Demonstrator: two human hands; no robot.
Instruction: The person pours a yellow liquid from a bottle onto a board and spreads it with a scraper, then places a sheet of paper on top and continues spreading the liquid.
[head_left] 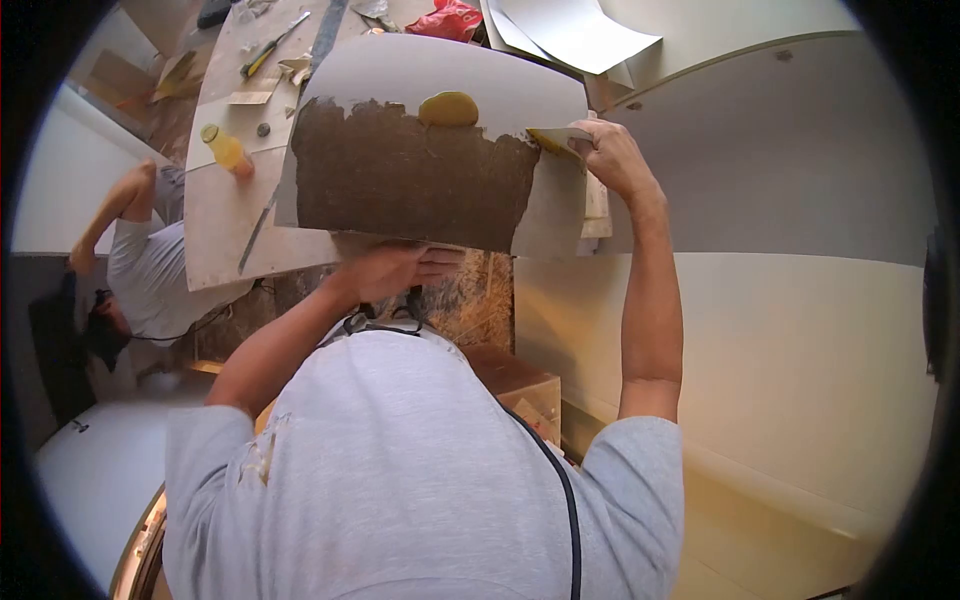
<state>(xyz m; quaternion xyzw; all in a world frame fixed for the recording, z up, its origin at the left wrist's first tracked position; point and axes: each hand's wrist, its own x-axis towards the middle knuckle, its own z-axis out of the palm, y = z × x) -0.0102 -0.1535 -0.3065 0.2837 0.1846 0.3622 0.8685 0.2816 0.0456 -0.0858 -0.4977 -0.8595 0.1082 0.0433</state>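
A pale sheet [372, 66] lies over the table in front of me, most of its near part coated with a brown layer [415, 180]. A rounded blob of yellow-olive paste [449, 109] sits at the far border of that layer. At the sheet's right side, my right hand [612, 155] is closed around a thin flat spreader [565, 138] with yellow paste along its blade, the tip right at the coated edge. My left hand [395, 271] is at the sheet's near edge, fingers stretched out to the right and close together, with nothing gripped.
Left on the table [215, 262] stand a bottle of orange liquid [228, 152], a small round cap [263, 129] and a yellow-handled knife [262, 57]. Red plastic [443, 20] and white sheets [570, 30] lie behind. Another person [160, 270] sits at left. A cardboard box [522, 385] is below.
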